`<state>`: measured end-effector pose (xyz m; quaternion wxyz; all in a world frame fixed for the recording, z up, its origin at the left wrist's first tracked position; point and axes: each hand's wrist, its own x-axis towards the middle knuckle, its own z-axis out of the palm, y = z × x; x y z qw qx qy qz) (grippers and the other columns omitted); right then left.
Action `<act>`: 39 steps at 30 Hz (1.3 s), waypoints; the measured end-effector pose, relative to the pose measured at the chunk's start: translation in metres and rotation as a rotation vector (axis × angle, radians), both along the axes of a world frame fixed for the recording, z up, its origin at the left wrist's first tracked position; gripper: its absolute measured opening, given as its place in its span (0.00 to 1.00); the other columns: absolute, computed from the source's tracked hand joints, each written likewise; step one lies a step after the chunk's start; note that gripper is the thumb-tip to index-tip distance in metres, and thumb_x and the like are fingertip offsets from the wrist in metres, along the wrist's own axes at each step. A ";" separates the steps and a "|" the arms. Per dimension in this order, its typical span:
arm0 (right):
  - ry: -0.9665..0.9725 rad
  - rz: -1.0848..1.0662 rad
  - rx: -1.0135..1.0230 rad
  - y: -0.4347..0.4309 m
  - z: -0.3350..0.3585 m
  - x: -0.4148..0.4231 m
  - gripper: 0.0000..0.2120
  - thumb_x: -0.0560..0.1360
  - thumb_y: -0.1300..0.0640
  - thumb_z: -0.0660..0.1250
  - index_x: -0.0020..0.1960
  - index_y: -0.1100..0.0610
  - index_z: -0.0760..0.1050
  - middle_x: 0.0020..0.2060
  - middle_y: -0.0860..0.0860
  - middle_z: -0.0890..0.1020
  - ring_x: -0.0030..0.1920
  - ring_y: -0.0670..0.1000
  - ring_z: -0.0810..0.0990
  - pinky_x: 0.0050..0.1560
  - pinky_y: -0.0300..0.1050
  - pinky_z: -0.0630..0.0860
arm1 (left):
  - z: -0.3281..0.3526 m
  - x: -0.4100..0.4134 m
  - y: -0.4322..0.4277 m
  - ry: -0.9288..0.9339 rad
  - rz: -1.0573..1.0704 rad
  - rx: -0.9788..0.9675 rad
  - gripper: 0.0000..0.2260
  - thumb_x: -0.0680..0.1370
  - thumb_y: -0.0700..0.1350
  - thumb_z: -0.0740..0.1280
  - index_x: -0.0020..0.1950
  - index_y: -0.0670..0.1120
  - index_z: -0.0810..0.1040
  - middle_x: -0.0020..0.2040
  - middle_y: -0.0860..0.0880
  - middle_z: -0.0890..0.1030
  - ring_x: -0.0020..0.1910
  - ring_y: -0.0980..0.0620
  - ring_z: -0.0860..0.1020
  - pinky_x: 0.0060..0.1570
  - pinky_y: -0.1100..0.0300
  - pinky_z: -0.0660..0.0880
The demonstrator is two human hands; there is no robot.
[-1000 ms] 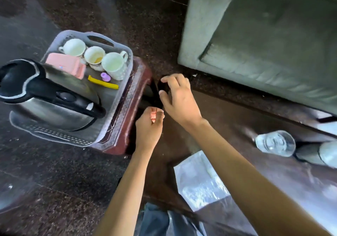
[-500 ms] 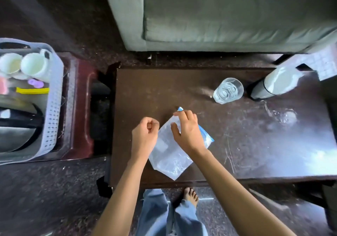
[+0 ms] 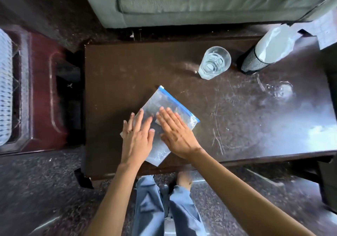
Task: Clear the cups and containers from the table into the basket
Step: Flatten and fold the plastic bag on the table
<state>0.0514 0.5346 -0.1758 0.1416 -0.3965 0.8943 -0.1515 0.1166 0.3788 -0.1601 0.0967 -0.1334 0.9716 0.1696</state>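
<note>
Pressing flat on the clear zip bag point(image 3: 168, 103) near the table's point(image 3: 118, 75) six o'clock edge, the left hand point(image 3: 136, 137) and right hand point(image 3: 176, 132) lie side by side, fingers straight and spread, gripping nothing. I judge the bag is being flattened for pickup. The next move likely calls for a pinch on its edge and a carry to the basket point(image 3: 5, 89) at nine o'clock, with the glass point(image 3: 214, 63) standing at one o'clock.

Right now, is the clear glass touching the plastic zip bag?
Apart. The head view shows the glass standing well beyond the zip bag, with a stretch of bare table between them.
</note>
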 end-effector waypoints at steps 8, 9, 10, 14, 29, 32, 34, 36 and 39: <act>0.005 0.003 0.207 0.019 -0.028 -0.003 0.33 0.77 0.37 0.51 0.78 0.49 0.53 0.77 0.53 0.57 0.77 0.59 0.54 0.75 0.61 0.49 | -0.023 0.011 0.001 -0.164 -0.075 -0.135 0.31 0.77 0.60 0.60 0.78 0.52 0.56 0.77 0.39 0.56 0.74 0.34 0.58 0.69 0.34 0.54; 0.010 -0.002 0.202 0.019 -0.027 -0.004 0.33 0.77 0.36 0.51 0.78 0.49 0.53 0.77 0.53 0.57 0.77 0.59 0.54 0.75 0.60 0.48 | -0.022 0.012 0.000 -0.174 -0.015 -0.130 0.33 0.76 0.61 0.60 0.78 0.53 0.56 0.78 0.38 0.54 0.74 0.34 0.57 0.69 0.34 0.53; 0.009 -0.007 0.195 0.019 -0.027 -0.004 0.33 0.77 0.36 0.51 0.78 0.49 0.53 0.77 0.53 0.57 0.77 0.59 0.54 0.76 0.60 0.47 | -0.020 0.014 0.000 -0.185 0.081 -0.105 0.34 0.75 0.62 0.62 0.78 0.52 0.56 0.77 0.37 0.53 0.74 0.33 0.57 0.69 0.33 0.53; 0.032 -0.023 0.195 0.019 -0.030 -0.003 0.33 0.77 0.36 0.51 0.78 0.49 0.52 0.77 0.55 0.56 0.77 0.59 0.54 0.74 0.60 0.47 | -0.001 0.026 0.000 -0.109 0.539 0.089 0.39 0.68 0.56 0.75 0.73 0.46 0.60 0.72 0.33 0.58 0.64 0.30 0.66 0.59 0.37 0.68; -0.497 -0.187 -0.293 0.031 -0.012 -0.008 0.23 0.83 0.48 0.45 0.71 0.51 0.69 0.74 0.49 0.65 0.76 0.45 0.54 0.77 0.47 0.41 | 0.048 -0.039 0.001 -0.107 1.305 1.299 0.13 0.77 0.47 0.69 0.57 0.42 0.75 0.41 0.45 0.78 0.37 0.54 0.79 0.35 0.60 0.80; -0.856 -0.547 -0.541 0.039 -0.003 -0.008 0.23 0.82 0.46 0.47 0.62 0.49 0.78 0.65 0.51 0.77 0.68 0.47 0.72 0.74 0.53 0.59 | 0.052 -0.057 0.014 -0.096 1.190 1.349 0.16 0.76 0.52 0.69 0.56 0.43 0.74 0.43 0.47 0.79 0.43 0.53 0.81 0.46 0.55 0.82; -1.069 -0.725 -0.659 0.041 0.001 -0.008 0.30 0.77 0.33 0.52 0.60 0.53 0.80 0.60 0.56 0.80 0.61 0.56 0.76 0.66 0.62 0.67 | 0.050 -0.065 0.024 -0.098 1.102 1.376 0.14 0.76 0.51 0.68 0.57 0.44 0.74 0.47 0.47 0.80 0.48 0.52 0.82 0.52 0.53 0.80; -1.149 -0.759 -0.680 0.047 -0.004 -0.009 0.39 0.72 0.26 0.53 0.63 0.56 0.77 0.59 0.62 0.79 0.60 0.62 0.76 0.63 0.63 0.69 | 0.046 -0.068 0.033 -0.102 1.031 1.366 0.14 0.77 0.48 0.69 0.60 0.45 0.73 0.53 0.46 0.80 0.50 0.53 0.82 0.52 0.53 0.80; -1.046 -0.817 -0.715 0.048 0.002 -0.017 0.26 0.74 0.39 0.63 0.60 0.59 0.77 0.53 0.56 0.82 0.53 0.55 0.80 0.56 0.52 0.75 | 0.033 -0.067 0.046 -0.064 0.964 1.296 0.13 0.76 0.42 0.70 0.59 0.46 0.74 0.56 0.46 0.80 0.51 0.52 0.82 0.52 0.54 0.80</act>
